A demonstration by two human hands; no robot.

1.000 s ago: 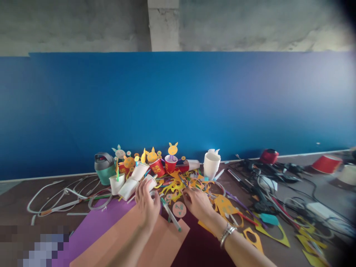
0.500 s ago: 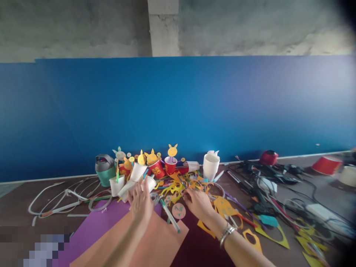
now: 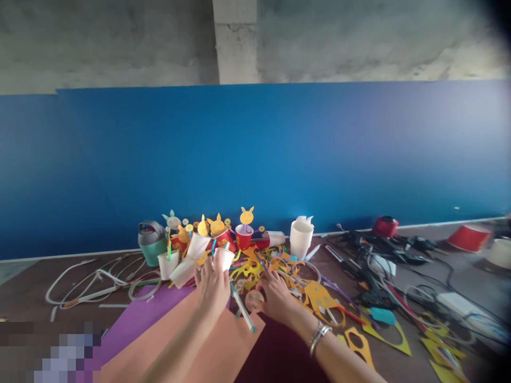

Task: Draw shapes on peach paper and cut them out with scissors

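My left hand (image 3: 213,287) is closed around a small white paper cup (image 3: 225,259) that tilts and has a blue strip poking from its mouth. My right hand (image 3: 277,295) is bent down over the paper scraps, fingers curled. Its thumb side reaches the edge of a round orange paper disc (image 3: 253,302) with small marks. What those fingers grip, if anything, is hidden. A slim dark tool (image 3: 261,260) shows just beyond them. Between the hands lies a white marker with green ends (image 3: 243,309), partly over an orange paper sheet (image 3: 207,346).
Decorated cups with paper animal heads, such as a red cup (image 3: 243,237), stand along the blue partition (image 3: 255,159). Stacked white cups (image 3: 301,239) are right of them. Yellow paper scraps (image 3: 319,295), cables (image 3: 403,290) and a green container (image 3: 151,246) spread around.
My left hand and the white paper cup have moved right, closer to the red cups. My right hand has shifted slightly left and down, to the disc's edge.
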